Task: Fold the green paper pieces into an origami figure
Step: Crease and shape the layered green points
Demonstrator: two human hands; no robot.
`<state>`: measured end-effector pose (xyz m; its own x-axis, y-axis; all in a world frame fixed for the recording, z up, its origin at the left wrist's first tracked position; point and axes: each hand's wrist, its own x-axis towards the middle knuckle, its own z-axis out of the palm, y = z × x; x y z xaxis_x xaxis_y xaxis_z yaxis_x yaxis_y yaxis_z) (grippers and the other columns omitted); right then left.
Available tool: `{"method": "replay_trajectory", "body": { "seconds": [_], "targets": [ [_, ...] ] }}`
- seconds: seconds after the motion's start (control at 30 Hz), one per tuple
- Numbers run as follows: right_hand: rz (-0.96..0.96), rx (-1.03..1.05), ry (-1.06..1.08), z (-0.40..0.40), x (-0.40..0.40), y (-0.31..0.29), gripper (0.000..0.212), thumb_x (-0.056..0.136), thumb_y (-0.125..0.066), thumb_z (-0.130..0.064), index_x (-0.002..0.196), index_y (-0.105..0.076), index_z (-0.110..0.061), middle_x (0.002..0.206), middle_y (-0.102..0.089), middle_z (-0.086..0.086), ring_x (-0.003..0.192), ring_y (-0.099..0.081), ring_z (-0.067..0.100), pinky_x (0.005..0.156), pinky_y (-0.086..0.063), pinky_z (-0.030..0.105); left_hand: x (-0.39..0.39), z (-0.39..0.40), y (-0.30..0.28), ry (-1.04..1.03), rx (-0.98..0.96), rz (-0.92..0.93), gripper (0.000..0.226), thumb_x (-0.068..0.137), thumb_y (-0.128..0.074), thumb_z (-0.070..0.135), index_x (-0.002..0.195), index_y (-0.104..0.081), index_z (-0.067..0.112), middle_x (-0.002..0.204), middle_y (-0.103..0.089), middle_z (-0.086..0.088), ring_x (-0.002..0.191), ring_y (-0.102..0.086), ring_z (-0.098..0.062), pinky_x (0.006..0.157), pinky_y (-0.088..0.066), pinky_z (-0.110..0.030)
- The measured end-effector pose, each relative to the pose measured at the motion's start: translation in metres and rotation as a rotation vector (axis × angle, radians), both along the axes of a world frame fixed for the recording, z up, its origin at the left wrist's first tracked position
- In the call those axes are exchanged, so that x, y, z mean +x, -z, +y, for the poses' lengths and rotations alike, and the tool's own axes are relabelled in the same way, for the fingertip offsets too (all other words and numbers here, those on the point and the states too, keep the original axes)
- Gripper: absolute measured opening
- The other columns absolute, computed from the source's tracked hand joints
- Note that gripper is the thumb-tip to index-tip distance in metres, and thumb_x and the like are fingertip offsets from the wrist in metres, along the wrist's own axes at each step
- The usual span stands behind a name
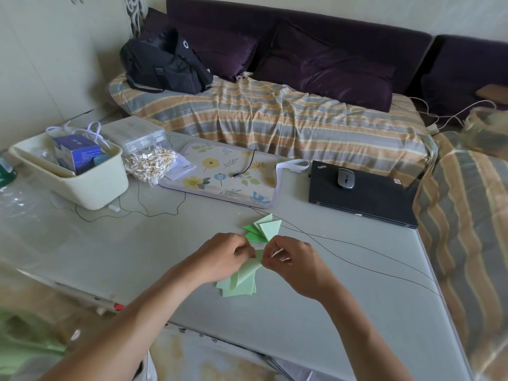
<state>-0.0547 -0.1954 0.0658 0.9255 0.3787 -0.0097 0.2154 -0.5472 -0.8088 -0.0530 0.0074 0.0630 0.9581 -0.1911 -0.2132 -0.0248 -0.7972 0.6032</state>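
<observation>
Left hand [225, 255] and right hand [291, 257] both pinch a pale green folded paper piece [247, 270] above the grey tabletop [357, 298], near finished green paper triangles [262, 229]; aligning edges squarely before creasing should yield a crisp fold.

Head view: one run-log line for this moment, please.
stage: folding | left hand: pinching green paper pieces | right hand: pinching same | folded triangles: on table beyond hands

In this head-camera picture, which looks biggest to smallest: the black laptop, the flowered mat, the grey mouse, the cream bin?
1. Flowered mat and black laptop: they look alike in spread, so I will not rank them.
2. Cream bin.
3. Grey mouse, resting on the laptop, plainly smallest.
</observation>
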Motion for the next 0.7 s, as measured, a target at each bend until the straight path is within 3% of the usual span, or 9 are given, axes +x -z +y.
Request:
{"method": "replay_trajectory", "body": {
  "seconds": [0.17, 0.37, 0.43, 0.5, 0.63, 0.7],
  "targets": [
    [-0.015, -0.023, -0.054, -0.002, 0.0, 0.002, 0.013, 0.088, -0.074, -0.012, 0.085, -0.069, -0.023, 0.096, -0.068, -0.005, 0.088, -0.066, 0.009, 0.079, -0.053, 0.016, 0.0, -0.001, -0.002, 0.087, -0.008, -0.06, 0.03, 0.093, -0.059, 0.01, 0.094, -0.077, 0.034, 0.098, -0.074, 0.012, 0.09, -0.066, -0.009, 0.082, -0.052, -0.027],
    [0.022, 0.006, 0.06, 0.001, 0.003, 0.0, 0.009, 0.088, -0.074, -0.016, 0.081, -0.072, -0.021, 0.068, -0.066, -0.009, 0.055, -0.049, 0.009, 0.056, -0.039, 0.018, 0.005, -0.002, 0.001, 0.045, -0.081, -0.118, 0.028, 0.089, -0.065, 0.017, 0.081, -0.073, 0.042, 0.091, -0.073, 0.014, 0.085, -0.066, -0.006, 0.079, -0.055, -0.032],
    [0.027, 0.023, 0.049, 0.001, 0.002, -0.003, 0.008, 0.09, -0.073, -0.016, 0.083, -0.073, -0.02, 0.069, -0.07, -0.004, 0.059, -0.058, 0.013, 0.059, -0.043, 0.02, 0.006, 0.0, 0.0, 0.034, -0.078, -0.126, 0.033, 0.091, -0.063, 0.015, 0.078, -0.07, 0.045, 0.09, -0.072, 0.012, 0.083, -0.067, -0.009, 0.077, -0.055, -0.035],
    [0.013, 0.0, 0.018, 0.001, 0.001, -0.006, 0.008, 0.091, -0.072, -0.014, 0.086, -0.073, -0.02, 0.072, -0.073, 0.0, 0.061, -0.064, 0.007, 0.062, -0.046, 0.016, 0.007, 0.002, -0.001, 0.024, -0.067, -0.122, 0.037, 0.093, -0.058, 0.01, 0.079, -0.07, 0.042, 0.089, -0.071, 0.01, 0.081, -0.066, -0.013, 0.075, -0.055, -0.036],
    [0.079, 0.016, -0.033, 0.002, -0.001, -0.007, 0.007, 0.092, -0.07, -0.013, 0.088, -0.075, -0.016, 0.072, -0.076, -0.001, 0.066, -0.07, 0.007, 0.068, -0.049, 0.013, 0.007, 0.003, -0.004, 0.02, -0.046, -0.115, 0.039, 0.096, -0.051, 0.007, 0.08, -0.073, 0.035, 0.088, -0.068, 0.005, 0.076, -0.063, -0.017, 0.063, -0.046, -0.029],
    [0.082, -0.003, -0.051, 0.001, -0.002, -0.008, 0.014, 0.094, -0.064, -0.01, 0.09, -0.076, -0.016, 0.072, -0.076, -0.003, 0.068, -0.071, 0.008, 0.068, -0.049, 0.012, 0.006, 0.003, -0.005, 0.02, -0.043, -0.116, 0.04, 0.096, -0.049, 0.005, 0.08, -0.072, 0.034, 0.091, -0.069, 0.003, 0.078, -0.063, -0.018, 0.065, -0.047, -0.029]
  ]
}}
